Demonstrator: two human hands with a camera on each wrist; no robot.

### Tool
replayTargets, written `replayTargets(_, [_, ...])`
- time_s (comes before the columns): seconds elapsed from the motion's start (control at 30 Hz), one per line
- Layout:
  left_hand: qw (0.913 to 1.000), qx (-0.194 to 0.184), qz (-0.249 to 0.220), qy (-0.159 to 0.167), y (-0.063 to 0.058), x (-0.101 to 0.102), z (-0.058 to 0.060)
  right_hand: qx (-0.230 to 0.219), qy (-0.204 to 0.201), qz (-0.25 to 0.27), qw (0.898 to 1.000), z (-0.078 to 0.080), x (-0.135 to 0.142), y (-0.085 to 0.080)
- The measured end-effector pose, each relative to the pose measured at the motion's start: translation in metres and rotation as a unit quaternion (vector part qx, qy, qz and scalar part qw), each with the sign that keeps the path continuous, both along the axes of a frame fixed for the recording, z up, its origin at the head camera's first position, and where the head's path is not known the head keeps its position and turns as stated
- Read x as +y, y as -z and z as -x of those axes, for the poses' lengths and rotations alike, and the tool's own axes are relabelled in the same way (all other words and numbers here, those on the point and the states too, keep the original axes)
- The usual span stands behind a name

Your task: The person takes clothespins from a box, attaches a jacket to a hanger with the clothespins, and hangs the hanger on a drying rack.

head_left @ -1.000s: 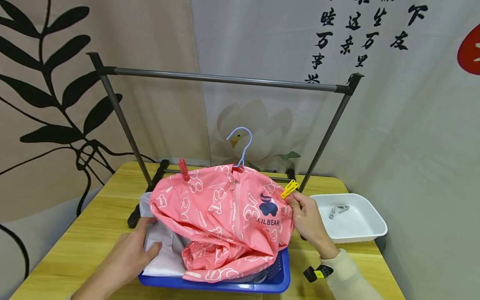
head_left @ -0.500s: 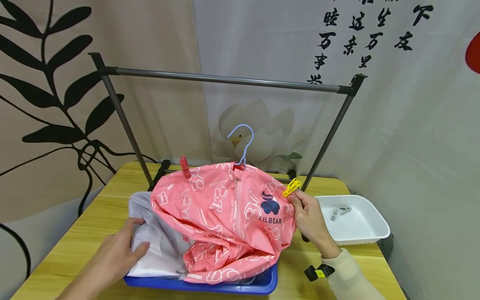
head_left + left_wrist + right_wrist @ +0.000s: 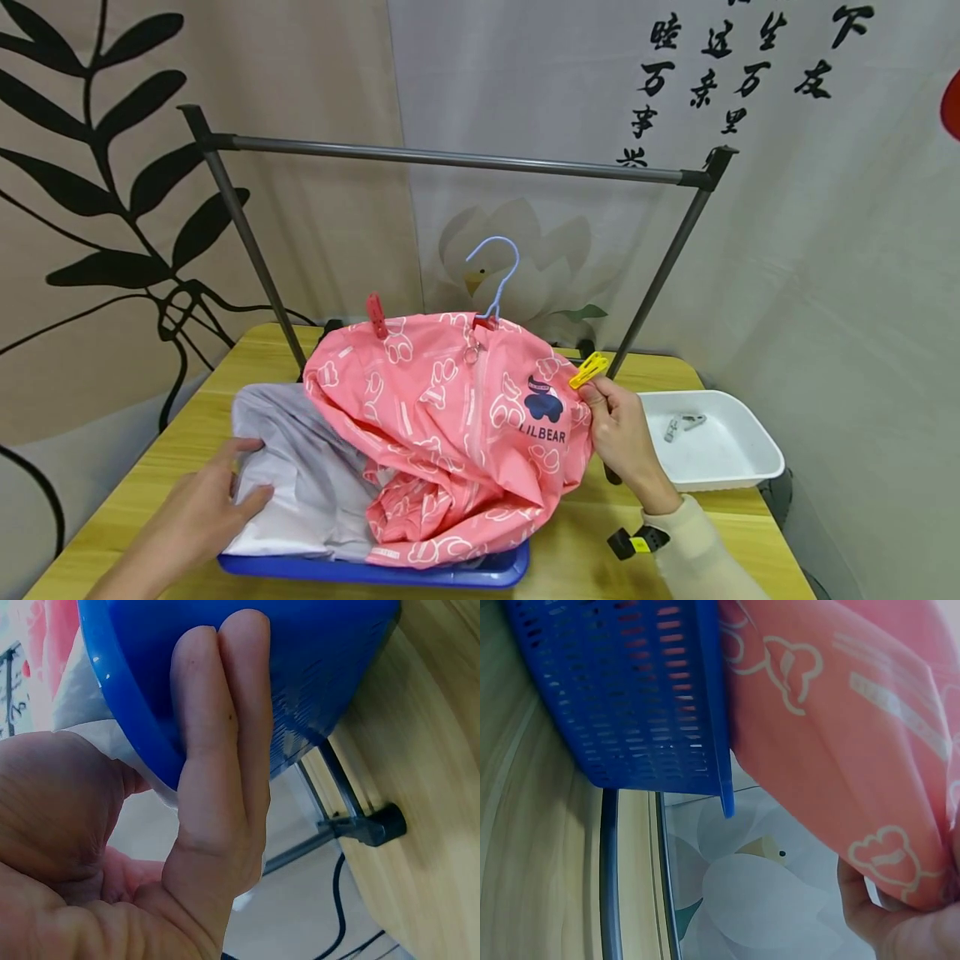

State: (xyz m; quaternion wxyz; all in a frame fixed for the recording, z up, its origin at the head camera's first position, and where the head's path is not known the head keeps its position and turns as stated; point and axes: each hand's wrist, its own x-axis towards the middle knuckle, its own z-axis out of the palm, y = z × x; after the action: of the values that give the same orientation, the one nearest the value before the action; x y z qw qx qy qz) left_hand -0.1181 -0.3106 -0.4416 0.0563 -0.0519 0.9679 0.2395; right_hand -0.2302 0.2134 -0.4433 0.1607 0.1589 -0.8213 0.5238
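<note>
A pink hooded-style jacket (image 3: 450, 417) with white bear outlines spreads over the blue basket (image 3: 375, 571), a blue hanger (image 3: 498, 275) rising from its collar. My right hand (image 3: 626, 437) pinches the jacket's shoulder corner beside a yellow clothespin (image 3: 588, 369). On the other shoulder sits a red clothespin (image 3: 377, 315). My left hand (image 3: 191, 508) holds the basket's left side, with two straight fingers (image 3: 217, 735) along its outer wall in the left wrist view; its thumb tip is hidden there. Grey-white cloth (image 3: 300, 475) lies in the basket by this hand.
A dark metal rack with a top bar (image 3: 450, 157) stands behind the jacket on the wooden table (image 3: 150, 467). To the right is a white tray (image 3: 712, 454) with a few clear clips (image 3: 681, 423). A printed curtain hangs behind.
The basket and grey-white cloth have slid left with my left hand. My right hand stays near its place, still pinching the jacket, while the hanger and jacket top have risen slightly.
</note>
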Motion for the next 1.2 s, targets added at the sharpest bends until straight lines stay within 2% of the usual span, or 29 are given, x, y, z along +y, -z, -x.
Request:
replayTargets(0.43, [0.9998,-0.004,0.007,-0.016,0.002,-0.025,-0.001,0.004,-0.003,0.011,1.000,0.000,-0.003,0.000])
replayTargets(0.67, [0.9997,0.016,0.017,-0.006,0.003,-0.037,-0.001,0.006,-0.007,0.019,1.000,-0.001,-0.006,0.000])
replayTargets(0.87, [0.9997,0.014,0.018,-0.006,0.001,-0.045,-0.002,0.002,-0.009,0.018,1.000,0.000,-0.006,0.001])
replayTargets(1.1, [0.9987,0.047,0.019,-0.002,0.002,-0.054,-0.004,0.004,-0.012,0.027,1.000,0.000,-0.008,0.000])
replayTargets(1.2, [0.9977,0.060,0.033,-0.001,0.002,-0.060,-0.004,0.005,-0.015,0.032,0.999,-0.001,-0.010,-0.001])
